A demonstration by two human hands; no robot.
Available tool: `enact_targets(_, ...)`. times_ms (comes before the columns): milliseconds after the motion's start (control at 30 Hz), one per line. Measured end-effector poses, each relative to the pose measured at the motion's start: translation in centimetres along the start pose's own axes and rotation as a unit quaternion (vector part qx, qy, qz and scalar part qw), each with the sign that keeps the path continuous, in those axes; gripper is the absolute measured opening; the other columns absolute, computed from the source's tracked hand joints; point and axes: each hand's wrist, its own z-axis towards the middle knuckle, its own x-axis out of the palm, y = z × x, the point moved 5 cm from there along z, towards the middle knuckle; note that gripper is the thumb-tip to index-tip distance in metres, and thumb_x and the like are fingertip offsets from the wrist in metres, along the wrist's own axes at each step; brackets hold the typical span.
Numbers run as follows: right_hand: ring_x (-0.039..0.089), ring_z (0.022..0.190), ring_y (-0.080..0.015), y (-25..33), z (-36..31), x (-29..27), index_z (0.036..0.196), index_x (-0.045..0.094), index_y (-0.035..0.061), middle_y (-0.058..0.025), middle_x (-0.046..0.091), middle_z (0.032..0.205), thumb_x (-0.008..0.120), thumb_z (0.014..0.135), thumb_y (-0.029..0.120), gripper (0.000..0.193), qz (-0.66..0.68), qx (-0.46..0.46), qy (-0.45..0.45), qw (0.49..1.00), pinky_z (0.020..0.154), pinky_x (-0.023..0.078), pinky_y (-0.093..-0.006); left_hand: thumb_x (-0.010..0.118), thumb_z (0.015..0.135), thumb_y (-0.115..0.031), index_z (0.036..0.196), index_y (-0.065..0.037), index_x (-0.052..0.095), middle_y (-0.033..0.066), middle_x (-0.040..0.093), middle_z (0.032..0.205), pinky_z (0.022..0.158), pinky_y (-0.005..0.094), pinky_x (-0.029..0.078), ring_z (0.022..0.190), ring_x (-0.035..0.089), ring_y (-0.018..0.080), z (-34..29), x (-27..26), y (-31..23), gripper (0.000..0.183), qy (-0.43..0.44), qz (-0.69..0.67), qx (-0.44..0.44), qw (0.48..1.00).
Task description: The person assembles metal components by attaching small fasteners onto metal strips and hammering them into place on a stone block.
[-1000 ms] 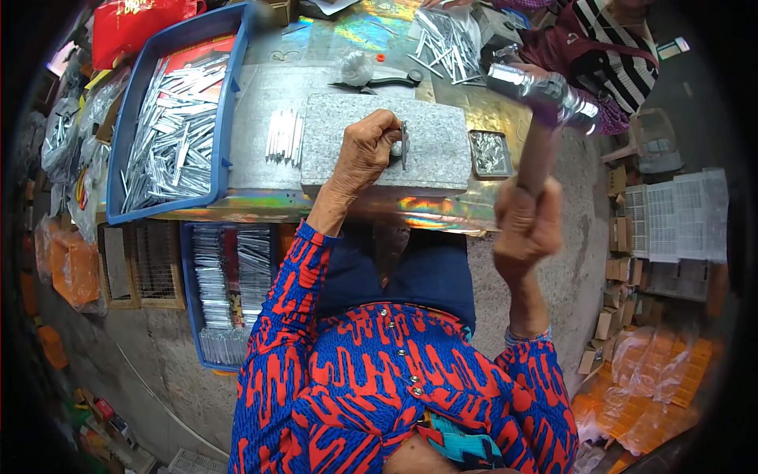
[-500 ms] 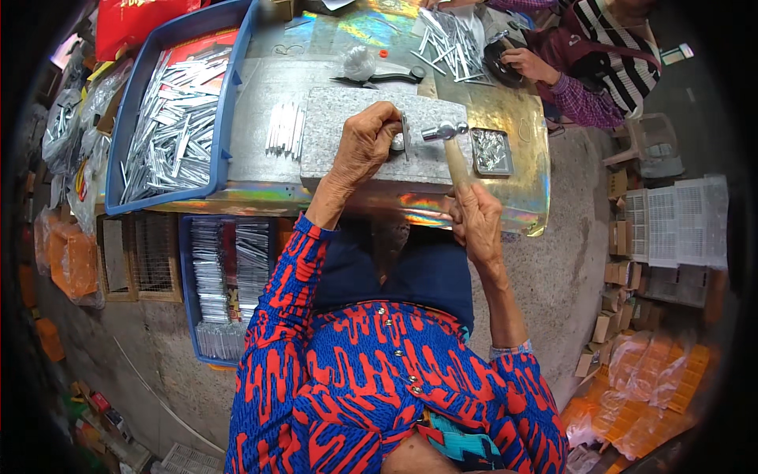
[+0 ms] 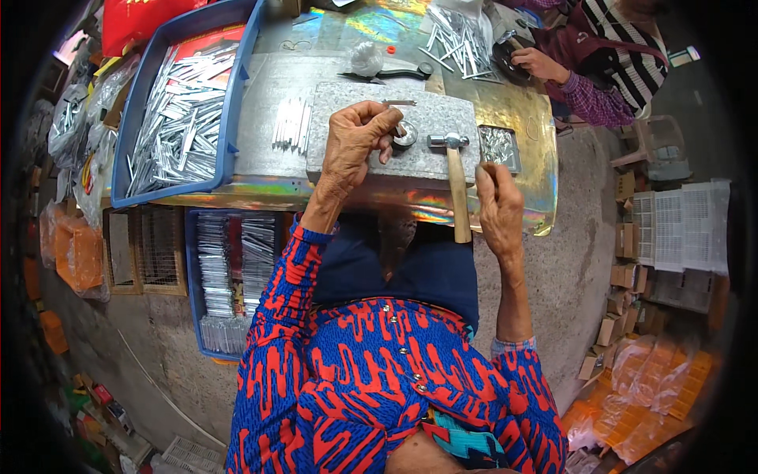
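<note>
My left hand (image 3: 359, 138) is closed in a pinch on a thin metal strip (image 3: 399, 103), held above the grey stone block (image 3: 339, 96). Just beside these fingers, a small round dark metal piece (image 3: 406, 136) sits on the block, partly hidden by them. A hammer (image 3: 457, 186) with a wooden handle lies at the block's right side, its handle jutting over the table's near edge. My right hand (image 3: 499, 207) is off the hammer, thumb and fingers apart. Its fingertips are at the near edge of a small tray (image 3: 519, 158) of little metal parts.
Left of the block lies a row of metal strips (image 3: 292, 125). A blue bin (image 3: 229, 103) of loose strips stands farther left. Pliers (image 3: 407, 73) and a crumpled plastic bag (image 3: 365, 58) lie behind. Another person's hand (image 3: 541, 62) works at the far right, near more strips (image 3: 459, 43).
My right hand has let go of the hammer, now lying down, and moved right to the small tray. My left hand has turned the strip from upright to nearly level.
</note>
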Motion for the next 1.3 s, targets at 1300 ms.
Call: enact_targets(1300, 0.047, 0.056, -0.0044, 0.4, -0.1, 0.8, 0.101, 0.055, -0.0047, -0.0053, 0.057, 0.075, 0.048, 0.089, 0.01, 0.02, 0.529, 0.095, 0.06, 0.841, 0.045, 0.037, -0.0162, 0.06, 0.073, -0.014, 0.073, 0.002, 0.061, 0.0168, 0.058, 0.06, 0.055, 0.0344, 0.045, 0.058, 0.058, 0.026, -1.2, -14.8, -5.8, 0.016, -0.251, 0.625, 0.109, 0.731)
